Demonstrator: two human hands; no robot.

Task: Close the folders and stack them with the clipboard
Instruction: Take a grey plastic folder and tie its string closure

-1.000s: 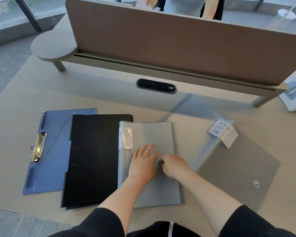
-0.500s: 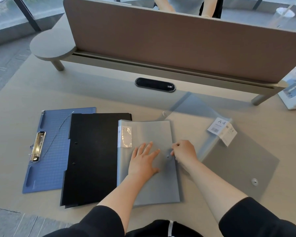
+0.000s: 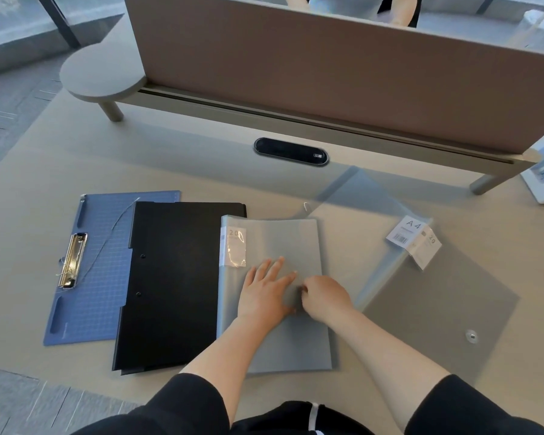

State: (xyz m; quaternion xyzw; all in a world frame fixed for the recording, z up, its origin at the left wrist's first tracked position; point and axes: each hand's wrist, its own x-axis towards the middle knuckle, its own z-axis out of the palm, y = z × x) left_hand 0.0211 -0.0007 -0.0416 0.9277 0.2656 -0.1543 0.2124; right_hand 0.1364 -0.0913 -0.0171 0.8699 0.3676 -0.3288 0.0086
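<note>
- Pressing flat, left hand (image 3: 266, 293) lies open on grey folder (image 3: 283, 340); right hand (image 3: 325, 296) pinches at its cover, exact hold unclear.
- Folder at desk centre: light, floppy, slick plastic; best gripped by spine.
- Black folder (image 3: 176, 277) closed, stiffer; clipboard (image 3: 104, 277) far left, rigid.

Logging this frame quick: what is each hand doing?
Left hand: open, flat on the grey folder.
Right hand: fingers curled at the folder; grip cannot be told.

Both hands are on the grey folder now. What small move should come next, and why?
Probably press the snap shut, then slide the grey folder onto the black folder: the left hand lies flat on its cover and the right hand pinches near its edge.
</note>
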